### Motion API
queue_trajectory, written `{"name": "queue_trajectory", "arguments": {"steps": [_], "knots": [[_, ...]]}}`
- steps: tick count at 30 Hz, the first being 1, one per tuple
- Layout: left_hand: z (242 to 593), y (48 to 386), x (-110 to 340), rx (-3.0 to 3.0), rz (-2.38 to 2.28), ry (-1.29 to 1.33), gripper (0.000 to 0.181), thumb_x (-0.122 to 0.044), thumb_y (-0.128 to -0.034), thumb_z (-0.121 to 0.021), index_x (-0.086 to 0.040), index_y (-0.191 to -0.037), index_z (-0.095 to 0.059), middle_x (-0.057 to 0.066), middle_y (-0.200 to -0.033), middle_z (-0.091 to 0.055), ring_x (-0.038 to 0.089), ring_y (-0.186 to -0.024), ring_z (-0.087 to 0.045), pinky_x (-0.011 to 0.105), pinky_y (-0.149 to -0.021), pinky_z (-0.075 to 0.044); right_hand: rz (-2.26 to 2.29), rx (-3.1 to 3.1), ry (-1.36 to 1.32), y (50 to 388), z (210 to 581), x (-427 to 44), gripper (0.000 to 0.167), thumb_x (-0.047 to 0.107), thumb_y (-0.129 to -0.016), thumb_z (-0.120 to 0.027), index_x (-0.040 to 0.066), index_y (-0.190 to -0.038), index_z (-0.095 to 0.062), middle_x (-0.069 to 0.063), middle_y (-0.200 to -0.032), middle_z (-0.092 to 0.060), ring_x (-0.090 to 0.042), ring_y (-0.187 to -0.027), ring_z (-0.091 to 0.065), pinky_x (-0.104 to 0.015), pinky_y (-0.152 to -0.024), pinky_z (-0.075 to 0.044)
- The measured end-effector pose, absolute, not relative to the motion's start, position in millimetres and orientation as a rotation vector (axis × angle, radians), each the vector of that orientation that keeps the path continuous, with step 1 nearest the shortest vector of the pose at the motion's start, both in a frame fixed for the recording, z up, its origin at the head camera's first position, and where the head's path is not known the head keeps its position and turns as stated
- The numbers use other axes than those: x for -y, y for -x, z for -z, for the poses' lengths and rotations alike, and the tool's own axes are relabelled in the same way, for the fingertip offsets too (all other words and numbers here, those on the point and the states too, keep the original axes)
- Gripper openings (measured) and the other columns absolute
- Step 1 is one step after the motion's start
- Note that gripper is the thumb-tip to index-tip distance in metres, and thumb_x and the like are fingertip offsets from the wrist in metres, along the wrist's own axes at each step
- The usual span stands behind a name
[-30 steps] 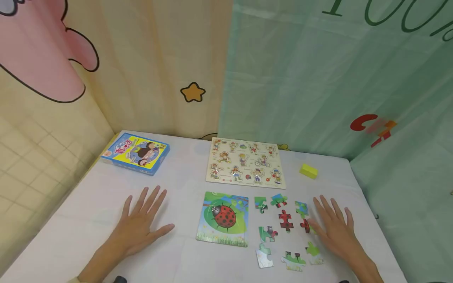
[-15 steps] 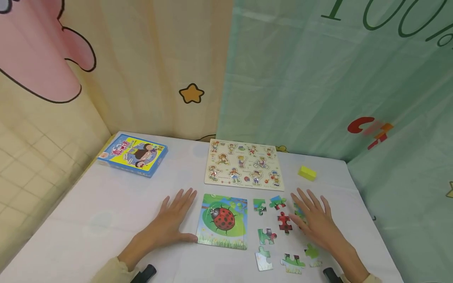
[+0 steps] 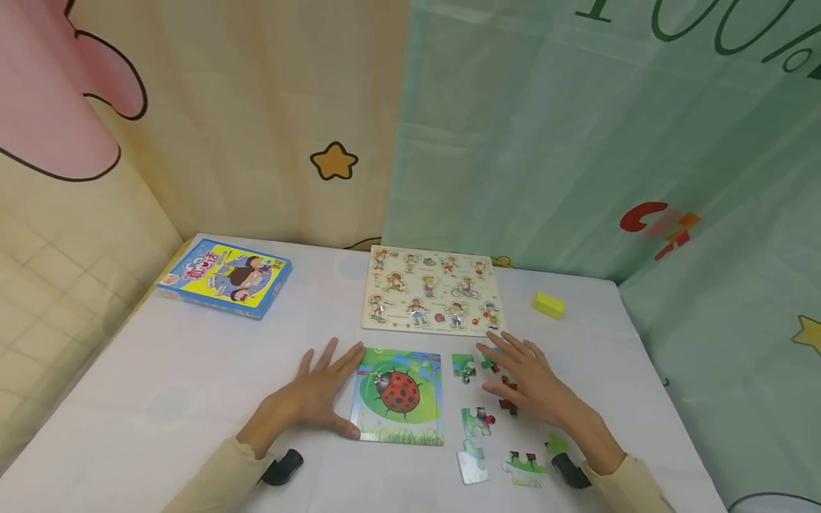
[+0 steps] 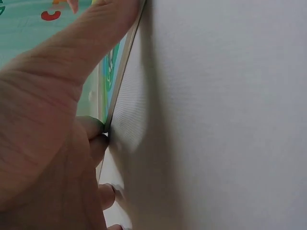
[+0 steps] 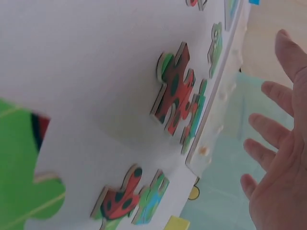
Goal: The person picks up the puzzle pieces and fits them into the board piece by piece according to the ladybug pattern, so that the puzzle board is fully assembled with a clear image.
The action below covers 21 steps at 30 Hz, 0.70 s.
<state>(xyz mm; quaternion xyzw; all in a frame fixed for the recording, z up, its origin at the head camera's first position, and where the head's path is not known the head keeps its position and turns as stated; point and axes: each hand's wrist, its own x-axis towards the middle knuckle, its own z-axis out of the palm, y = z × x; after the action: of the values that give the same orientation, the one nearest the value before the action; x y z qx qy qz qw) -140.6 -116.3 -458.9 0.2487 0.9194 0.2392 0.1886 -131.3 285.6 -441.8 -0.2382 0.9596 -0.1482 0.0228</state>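
A square ladybug puzzle board point(image 3: 399, 396) lies flat in the middle of the table. My left hand point(image 3: 313, 396) is at its left edge, fingers spread, with the thumb touching the lower left corner and the index finger by the upper left corner. In the left wrist view, the thumb point(image 4: 72, 45) rests against the board's thin edge. My right hand point(image 3: 535, 385) hovers over loose jigsaw pieces, its fingers extended and holding nothing. A red spotted piece point(image 5: 175, 96) shows clearly in the right wrist view. Other pieces, such as the green-and-red one point(image 3: 476, 422), lie around it; some are partly hidden.
Behind the ladybug board lies a wooden peg board point(image 3: 432, 291) with sports figures. A blue and yellow box point(image 3: 226, 278) sits at the back left, and a yellow block point(image 3: 548, 305) at the back right. Curtains point(image 3: 513, 142) hang along the table's far edge.
My left hand has moved right, up to the ladybug board's left edge. The right hand has swung left across the loose pieces. The head view has shifted slightly.
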Motion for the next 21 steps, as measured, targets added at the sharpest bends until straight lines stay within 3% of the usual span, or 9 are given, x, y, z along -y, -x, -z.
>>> {"name": "queue_trajectory", "arguments": {"steps": [6, 11, 21], "knots": [[454, 141, 110, -2.574, -0.653, -0.668, 0.134, -0.056, -0.0565, -0.092, -0.012, -0.161, -0.02, 0.006, -0.169, -0.014, 0.047, -0.153, 0.004, 0.072, -0.117, 0.004, 0.653, -2.875, 0.881, 143, 443, -279, 0.064, 0.042, -0.092, -0.07, 0.02, -0.149, -0.05, -0.009, -0.157, -0.043, -0.033, -0.145, -0.038, -0.06, -0.114, -0.031], [454, 141, 108, -2.574, -0.643, -0.639, 0.136, -0.054, -0.0536, -0.094, -0.014, -0.161, -0.02, 0.008, -0.169, -0.014, 0.047, -0.153, 0.005, 0.072, -0.116, 0.005, 0.725, -2.822, 0.916, 155, 451, -274, 0.052, 0.035, -0.089, -0.075, 0.019, -0.137, -0.062, -0.003, -0.15, -0.052, -0.028, -0.138, -0.047, -0.047, -0.1, -0.05], [454, 144, 102, -2.572, -0.596, -0.613, 0.137, -0.055, -0.0507, -0.095, -0.013, -0.159, -0.022, 0.009, -0.169, -0.012, 0.047, -0.153, 0.008, 0.074, -0.114, 0.006, 0.802, -2.729, 0.98, 172, 460, -271, 0.043, 0.026, -0.085, -0.08, 0.016, -0.126, -0.07, -0.003, -0.137, -0.064, -0.027, -0.129, -0.057, -0.048, -0.104, -0.047]]}}
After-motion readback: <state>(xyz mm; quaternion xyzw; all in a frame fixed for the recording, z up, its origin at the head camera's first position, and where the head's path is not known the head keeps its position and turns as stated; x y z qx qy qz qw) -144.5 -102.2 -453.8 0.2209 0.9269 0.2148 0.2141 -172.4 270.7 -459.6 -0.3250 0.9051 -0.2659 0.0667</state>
